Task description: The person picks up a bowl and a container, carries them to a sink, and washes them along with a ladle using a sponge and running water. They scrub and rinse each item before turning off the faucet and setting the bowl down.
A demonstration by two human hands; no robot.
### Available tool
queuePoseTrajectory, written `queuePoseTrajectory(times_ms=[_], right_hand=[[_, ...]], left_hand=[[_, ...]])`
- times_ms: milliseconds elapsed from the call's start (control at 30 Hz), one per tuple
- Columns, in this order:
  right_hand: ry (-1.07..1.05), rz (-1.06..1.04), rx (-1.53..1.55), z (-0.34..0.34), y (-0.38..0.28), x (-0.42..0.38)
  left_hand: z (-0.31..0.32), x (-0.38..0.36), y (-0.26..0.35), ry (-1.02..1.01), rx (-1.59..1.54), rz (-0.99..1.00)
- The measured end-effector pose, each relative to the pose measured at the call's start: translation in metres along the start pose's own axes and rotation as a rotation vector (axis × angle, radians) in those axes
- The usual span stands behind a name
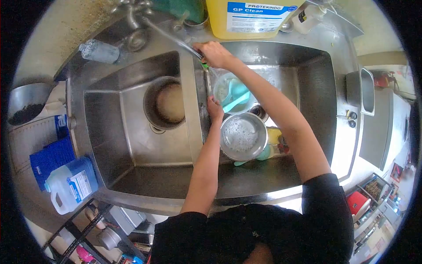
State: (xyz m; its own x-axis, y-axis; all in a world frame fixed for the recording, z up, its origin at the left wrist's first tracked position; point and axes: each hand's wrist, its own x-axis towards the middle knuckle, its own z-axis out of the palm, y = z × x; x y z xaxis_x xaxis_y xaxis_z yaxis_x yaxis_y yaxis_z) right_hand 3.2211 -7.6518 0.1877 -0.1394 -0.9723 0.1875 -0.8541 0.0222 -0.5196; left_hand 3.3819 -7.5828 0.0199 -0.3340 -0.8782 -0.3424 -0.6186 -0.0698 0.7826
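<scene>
My right hand (215,53) is closed round the end of the long metal faucet spout (169,37), above the divider between two sink basins. A bit of green shows just under its fingers. Lower down, at the left wall of the right basin, my left hand (214,108) grips a slim metal utensil (208,82); its kind is hard to make out. Beside that hand is a clear bowl (220,90) with turquoise ladle-like utensils (237,94) in it. A metal pot (243,137) of sudsy water stands nearer me, next to a yellow sponge (275,135).
A large pot (151,105) with a browned inside sits in the left basin (132,145). Behind the sink stand a yellow jerrycan (250,31) and a clear bottle (100,51). A jug of blue liquid (72,185) is at the left edge, a steel container (367,92) at the right.
</scene>
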Motion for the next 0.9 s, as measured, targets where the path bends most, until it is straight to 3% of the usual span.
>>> queuePoseTrajectory(times_ms=[100, 267, 400, 533, 600, 667, 767, 833, 900], right_hand=[[-0.022, -0.008, 0.011, 0.000, 0.003, 0.003], [-0.007, -0.019, 0.064, -0.004, 0.000, 0.003], [0.038, -0.035, 0.126, 0.000, 0.007, 0.001], [0.074, 0.023, 0.165, 0.003, 0.010, -0.004], [0.115, -0.069, 0.183, 0.007, 0.018, -0.006], [0.232, -0.189, 0.080, 0.016, 0.027, -0.007], [-0.060, -0.047, -0.128, -0.019, 0.001, -0.004], [0.156, 0.092, -0.014, -0.034, -0.019, 0.028], [0.295, 0.030, 0.247, -0.059, -0.035, 0.069]], left_hand=[[0.001, 0.004, 0.019, 0.270, -0.179, 0.377], [-0.045, 0.007, 0.138, 0.234, -0.655, 0.288], [-0.046, 0.038, 0.153, 0.152, -0.830, 0.327], [-0.023, 0.057, 0.143, 0.336, -0.799, 0.289], [-0.017, 0.057, 0.141, 0.466, -0.743, 0.306], [-0.015, 0.060, 0.136, 0.466, -0.689, 0.298], [-0.018, 0.054, 0.144, 0.487, -0.607, 0.287], [-0.018, 0.053, 0.147, 0.505, -0.591, 0.287], [-0.016, 0.053, 0.147, 0.520, -0.616, 0.295]])
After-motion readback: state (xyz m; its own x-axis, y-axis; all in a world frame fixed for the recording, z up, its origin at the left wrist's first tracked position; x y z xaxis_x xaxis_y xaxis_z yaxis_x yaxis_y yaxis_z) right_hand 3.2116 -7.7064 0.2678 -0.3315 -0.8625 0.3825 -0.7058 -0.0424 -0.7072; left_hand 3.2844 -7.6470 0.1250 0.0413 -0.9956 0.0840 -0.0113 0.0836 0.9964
